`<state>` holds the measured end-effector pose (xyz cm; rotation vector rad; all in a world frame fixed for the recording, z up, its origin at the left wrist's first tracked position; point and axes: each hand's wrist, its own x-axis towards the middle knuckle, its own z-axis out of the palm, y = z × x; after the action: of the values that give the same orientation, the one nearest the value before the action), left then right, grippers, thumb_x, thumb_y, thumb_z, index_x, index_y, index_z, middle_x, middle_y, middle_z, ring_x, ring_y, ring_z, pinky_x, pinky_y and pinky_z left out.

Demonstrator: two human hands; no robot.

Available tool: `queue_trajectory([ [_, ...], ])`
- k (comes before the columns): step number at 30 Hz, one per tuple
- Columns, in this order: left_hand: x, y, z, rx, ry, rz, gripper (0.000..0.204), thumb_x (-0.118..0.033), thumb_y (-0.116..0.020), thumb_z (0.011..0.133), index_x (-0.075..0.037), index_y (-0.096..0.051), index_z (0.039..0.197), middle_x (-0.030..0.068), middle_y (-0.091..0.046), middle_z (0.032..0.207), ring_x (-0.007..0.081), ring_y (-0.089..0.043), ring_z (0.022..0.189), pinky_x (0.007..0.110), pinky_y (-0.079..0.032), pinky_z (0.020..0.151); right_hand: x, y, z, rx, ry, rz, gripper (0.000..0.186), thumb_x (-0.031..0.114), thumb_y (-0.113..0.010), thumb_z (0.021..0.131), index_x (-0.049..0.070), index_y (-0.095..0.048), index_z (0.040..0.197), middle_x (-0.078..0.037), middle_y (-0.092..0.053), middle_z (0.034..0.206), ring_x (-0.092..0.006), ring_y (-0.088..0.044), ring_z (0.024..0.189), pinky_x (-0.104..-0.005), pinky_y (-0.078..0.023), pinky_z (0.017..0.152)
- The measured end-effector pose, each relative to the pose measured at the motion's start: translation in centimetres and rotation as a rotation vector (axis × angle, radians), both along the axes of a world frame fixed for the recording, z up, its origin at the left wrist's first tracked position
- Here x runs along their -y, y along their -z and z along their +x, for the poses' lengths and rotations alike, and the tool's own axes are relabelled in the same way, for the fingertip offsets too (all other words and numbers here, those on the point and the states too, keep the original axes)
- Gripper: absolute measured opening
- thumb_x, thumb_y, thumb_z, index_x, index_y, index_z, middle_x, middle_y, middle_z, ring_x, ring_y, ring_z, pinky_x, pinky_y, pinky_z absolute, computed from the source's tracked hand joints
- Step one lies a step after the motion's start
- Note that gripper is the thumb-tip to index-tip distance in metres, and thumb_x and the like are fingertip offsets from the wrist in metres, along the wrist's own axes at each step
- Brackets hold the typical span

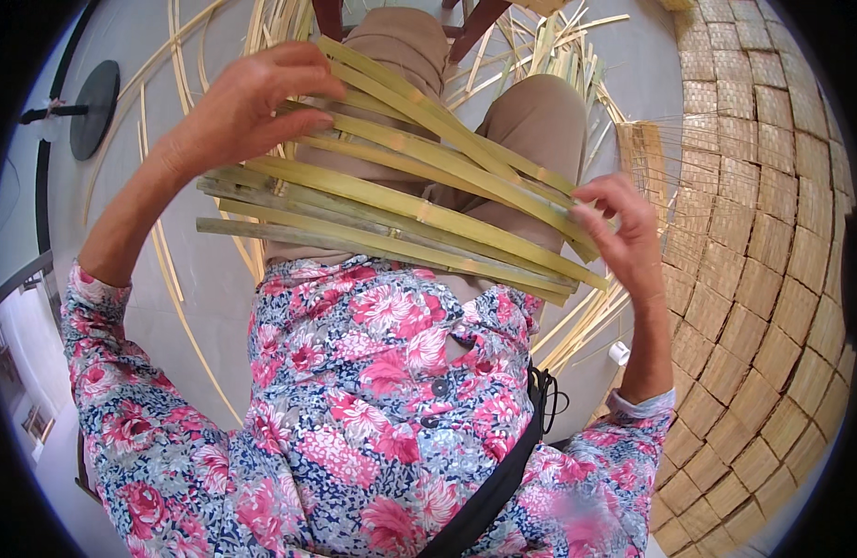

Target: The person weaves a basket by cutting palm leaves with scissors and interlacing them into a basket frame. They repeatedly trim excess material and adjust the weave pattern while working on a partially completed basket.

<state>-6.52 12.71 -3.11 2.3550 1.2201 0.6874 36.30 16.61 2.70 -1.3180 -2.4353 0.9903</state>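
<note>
A: What are the hands doing?

B: Both grasp the same bundle of green bamboo strips (401, 209). The left hand (247, 107) lies over the far left ends, fingers curled across the top strips. The right hand (624, 237) pinches the near right ends where the strips converge, thumb and fingers closed on them.

A: How does the bundle lie?

B: Its long axis runs left to right across the lap, between the two hands. The strips fan apart toward the left and gather at the right, so the right hand holds the tight end.

A: And around it?

B: Loose pale strips (549, 56) litter the floor beyond the knees, and a woven mat (763, 232) spreads to the right.
</note>
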Motion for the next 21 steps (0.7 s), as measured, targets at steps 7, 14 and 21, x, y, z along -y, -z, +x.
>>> queue_trajectory([
  [7,-0.8,-0.4,-0.5,-0.152,0.071,0.028,0.017,-0.006,-0.074,0.082,-0.004,-0.069,0.099,0.0109,-0.063,0.098,0.0304,-0.062,0.092,0.039,-0.052,0.077,1.9,1.3,-1.3,0.105,-0.100,0.221,0.023,0.011,-0.078,0.077,0.005,-0.065,0.096,-0.011,-0.062,0.091,-0.0338,-0.060,0.090,-0.0412,-0.049,0.079],
  [14,-1.3,-0.4,-0.5,0.004,0.028,-0.108,0.011,-0.004,-0.068,0.087,-0.002,-0.060,0.095,0.0100,-0.058,0.089,0.0296,-0.059,0.086,0.037,-0.048,0.075,2.1,1.9,-1.0,0.053,-0.061,0.155,0.019,0.005,-0.075,0.078,0.004,-0.066,0.095,-0.012,-0.062,0.090,-0.0328,-0.060,0.088,-0.0397,-0.048,0.078],
  [21,-2.1,-1.8,-0.7,0.018,0.012,-0.019,0.005,-0.002,-0.060,0.095,-0.002,-0.058,0.101,0.0082,-0.057,0.089,0.0219,-0.058,0.081,0.032,-0.048,0.071,1.7,1.3,0.1,0.002,0.011,0.072,0.012,0.004,-0.070,0.086,0.002,-0.066,0.097,-0.013,-0.062,0.089,-0.0286,-0.061,0.083,-0.0349,-0.049,0.074],
])
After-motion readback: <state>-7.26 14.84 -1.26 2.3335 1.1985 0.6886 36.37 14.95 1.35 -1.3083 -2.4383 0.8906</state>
